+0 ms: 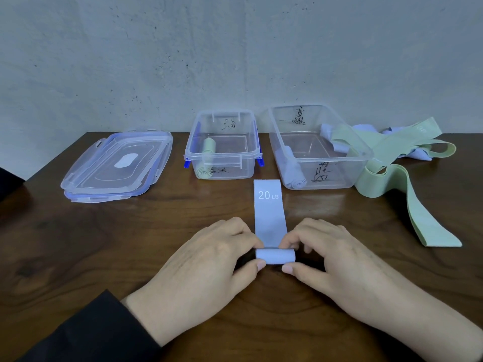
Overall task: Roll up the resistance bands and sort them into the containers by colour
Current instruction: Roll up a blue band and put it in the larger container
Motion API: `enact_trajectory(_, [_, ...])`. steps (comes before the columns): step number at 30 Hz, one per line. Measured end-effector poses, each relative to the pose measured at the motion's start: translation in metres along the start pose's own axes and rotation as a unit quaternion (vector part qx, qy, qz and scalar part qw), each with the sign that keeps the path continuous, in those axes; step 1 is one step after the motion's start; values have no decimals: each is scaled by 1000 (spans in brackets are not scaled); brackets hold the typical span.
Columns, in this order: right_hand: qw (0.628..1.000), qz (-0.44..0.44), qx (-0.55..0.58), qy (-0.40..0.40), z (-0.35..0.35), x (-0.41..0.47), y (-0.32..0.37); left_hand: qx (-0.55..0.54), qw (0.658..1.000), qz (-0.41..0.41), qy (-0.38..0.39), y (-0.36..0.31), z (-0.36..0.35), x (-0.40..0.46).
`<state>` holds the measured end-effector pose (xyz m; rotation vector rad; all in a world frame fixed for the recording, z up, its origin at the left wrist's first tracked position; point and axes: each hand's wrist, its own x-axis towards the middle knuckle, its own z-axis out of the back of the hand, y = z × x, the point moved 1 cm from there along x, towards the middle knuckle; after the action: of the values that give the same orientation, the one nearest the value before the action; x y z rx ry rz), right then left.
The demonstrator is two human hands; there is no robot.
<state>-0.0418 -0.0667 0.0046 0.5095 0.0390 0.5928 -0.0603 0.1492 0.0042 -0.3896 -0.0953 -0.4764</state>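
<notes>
A pale blue band (pixel 269 212) marked "20 LB" lies flat on the wooden table (pixel 78 244), its near end wound into a small roll. My left hand (pixel 209 259) pinches the roll's left end and my right hand (pixel 332 259) pinches its right end. Behind it stand two clear containers. The smaller one (pixel 222 155) holds a rolled green band (pixel 206 160). The larger one (pixel 363 155) holds a rolled blue band (pixel 294 173). Loose green bands (pixel 407 184) and blue bands (pixel 420 152) lie heaped at the right, some draped over the larger container's rim.
Two clear lids (pixel 117 165) with blue clips are stacked at the back left of the table. A grey wall (pixel 235 61) rises right behind the containers. A dark object (pixel 7 178) shows at the far left edge.
</notes>
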Motion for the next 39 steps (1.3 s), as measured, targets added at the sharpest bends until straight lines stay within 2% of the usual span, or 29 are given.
enact_trajectory(18, [1000, 3, 6, -2, -2, -1, 1, 8, 1000, 12, 0, 1, 1, 0])
enact_trajectory(25, [999, -30, 19, 10, -2, 0, 1, 7, 1000, 5, 1, 2, 1, 0])
enact_trajectory(34, [1000, -16, 6, 0, -5, 0, -4, -1, 1000, 5, -4, 3, 0, 1])
enact_trajectory(39, [999, -33, 34, -14, -5, -2, -4, -13, 1000, 9, -15, 2, 1, 1])
